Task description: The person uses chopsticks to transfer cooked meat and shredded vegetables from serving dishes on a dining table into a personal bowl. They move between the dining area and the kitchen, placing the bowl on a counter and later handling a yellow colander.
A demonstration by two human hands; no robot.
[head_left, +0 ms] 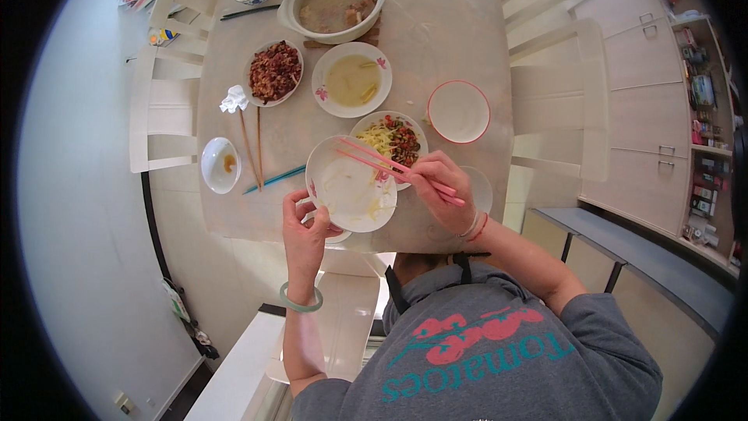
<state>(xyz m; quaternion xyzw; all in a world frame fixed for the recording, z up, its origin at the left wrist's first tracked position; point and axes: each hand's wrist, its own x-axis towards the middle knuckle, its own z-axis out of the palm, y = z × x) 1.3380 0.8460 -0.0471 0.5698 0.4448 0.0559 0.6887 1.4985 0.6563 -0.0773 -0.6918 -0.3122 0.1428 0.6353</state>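
Observation:
My left hand (307, 226) grips the lower left rim of a white plate (343, 195) with pink flower marks, tilted up above the table's near edge. A few pale yellow shreds cling to its surface. In my right hand (442, 187) is a pair of pink chopsticks (382, 164), their tips over the plate's upper part. Just behind it, partly covered, lies a plate of yellow shreds and chopped red and dark food (404, 143). Part of another white dish shows under the held plate; what it holds is hidden.
Farther back are a plate of clear yellowish soup (353, 82), a big pot of broth and meat (323, 0), a plate of dark reddish food (274, 72) and a red-rimmed bowl (459, 112). Blue chopsticks (274, 178) and a small sauce bowl (220, 166) lie left. Chairs flank the table.

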